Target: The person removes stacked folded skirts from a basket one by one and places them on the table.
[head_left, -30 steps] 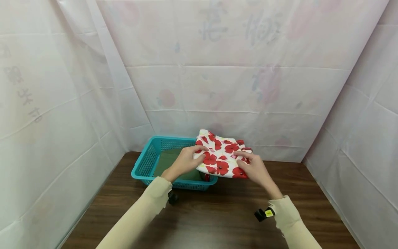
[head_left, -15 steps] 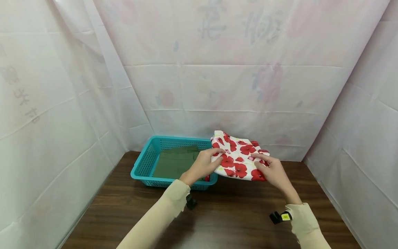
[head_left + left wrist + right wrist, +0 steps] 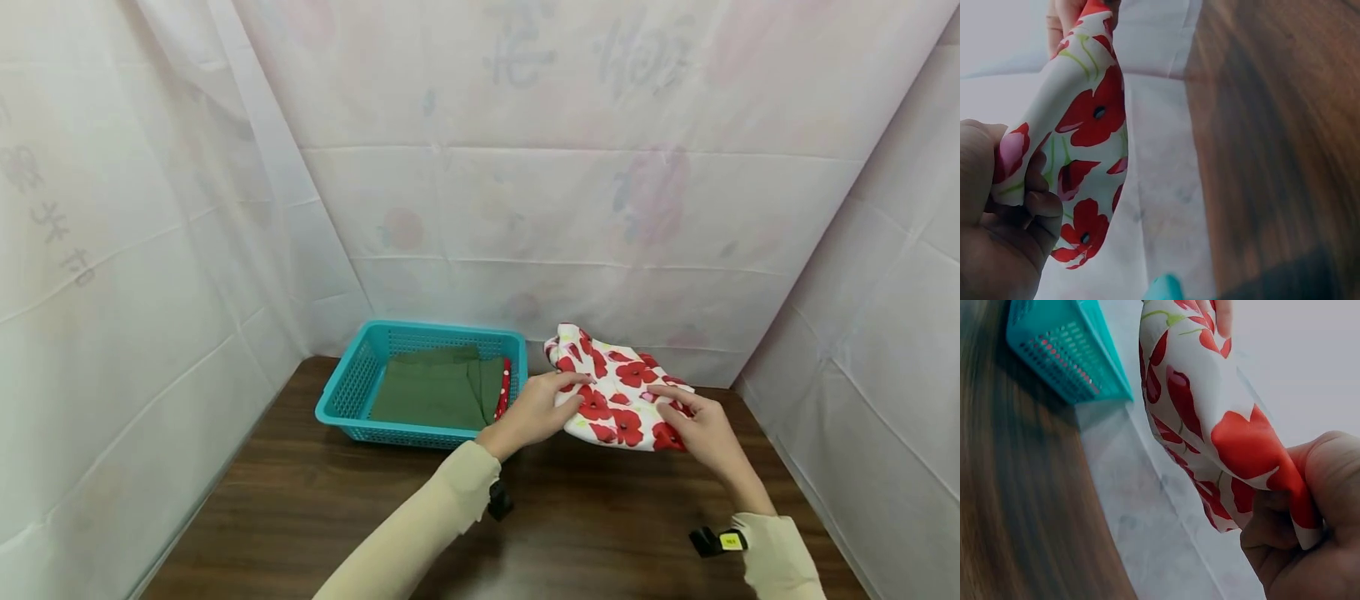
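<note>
So the person's left hand and right hand are both pinching the near side of a flowery cloth, thumb and fingers clamped on it, and it's hanging above the surface just right of the blue basket, where a folded green cloth is lying. Looks to me like they're at the carrying step, nothing set down yet. I'm guessing the next move is calling for two even pinches and level hands, since the floppy middle could be sagging or creasing otherwise
</note>
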A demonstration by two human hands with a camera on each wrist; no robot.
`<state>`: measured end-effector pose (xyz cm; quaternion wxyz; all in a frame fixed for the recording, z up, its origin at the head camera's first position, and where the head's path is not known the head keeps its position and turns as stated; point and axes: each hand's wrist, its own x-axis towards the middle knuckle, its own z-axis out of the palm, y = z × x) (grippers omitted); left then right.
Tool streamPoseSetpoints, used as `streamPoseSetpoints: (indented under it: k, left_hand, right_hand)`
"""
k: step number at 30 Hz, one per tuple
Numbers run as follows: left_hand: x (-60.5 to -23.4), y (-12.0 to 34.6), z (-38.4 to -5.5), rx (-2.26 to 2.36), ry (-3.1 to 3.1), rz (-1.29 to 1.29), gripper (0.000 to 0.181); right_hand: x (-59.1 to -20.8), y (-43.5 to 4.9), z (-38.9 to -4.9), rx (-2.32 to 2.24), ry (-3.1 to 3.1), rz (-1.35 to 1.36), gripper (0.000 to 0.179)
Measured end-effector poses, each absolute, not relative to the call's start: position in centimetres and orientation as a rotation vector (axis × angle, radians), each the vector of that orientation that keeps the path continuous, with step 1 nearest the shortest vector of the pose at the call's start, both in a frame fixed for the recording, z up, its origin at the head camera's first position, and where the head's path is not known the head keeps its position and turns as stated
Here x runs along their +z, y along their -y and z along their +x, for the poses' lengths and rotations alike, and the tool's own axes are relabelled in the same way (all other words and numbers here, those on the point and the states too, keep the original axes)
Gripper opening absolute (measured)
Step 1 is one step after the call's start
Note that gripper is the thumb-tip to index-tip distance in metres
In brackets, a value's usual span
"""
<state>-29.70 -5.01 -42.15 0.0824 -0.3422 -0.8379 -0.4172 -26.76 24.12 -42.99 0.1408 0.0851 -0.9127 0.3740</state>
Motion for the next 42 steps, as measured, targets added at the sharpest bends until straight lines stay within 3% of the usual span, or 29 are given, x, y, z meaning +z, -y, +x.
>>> streamPoseSetpoints:
  k: [13,26,33,42]
  left_hand:
    - [-45.4,-0.2,-29.8,-1.253,2.594,-1.097,0.045]
    - [-51.3,-7.2,-28.9,-1.108,2.715,-0.91,0.045]
    - [-50.8,-8.7,-28.9,-0.904,2.69,-0.947,0.051]
    - [-50.9,-9.2,-30.0,-1.187,2.811,-0.805,0.053]
  right_hand:
    - [-45.7,-29.0,-25.9,1.016,2.7,0.13,0.031]
    - [-51.0,-32.9,-25.9,1.129,2.713,-0.065,0.033]
    - [-51.6,-34.0,-26.8,1.149,2.658,-0.169,0.036]
    - [-51.8,-34.7,-28.0,1.119,2.635,-0.196,0.036]
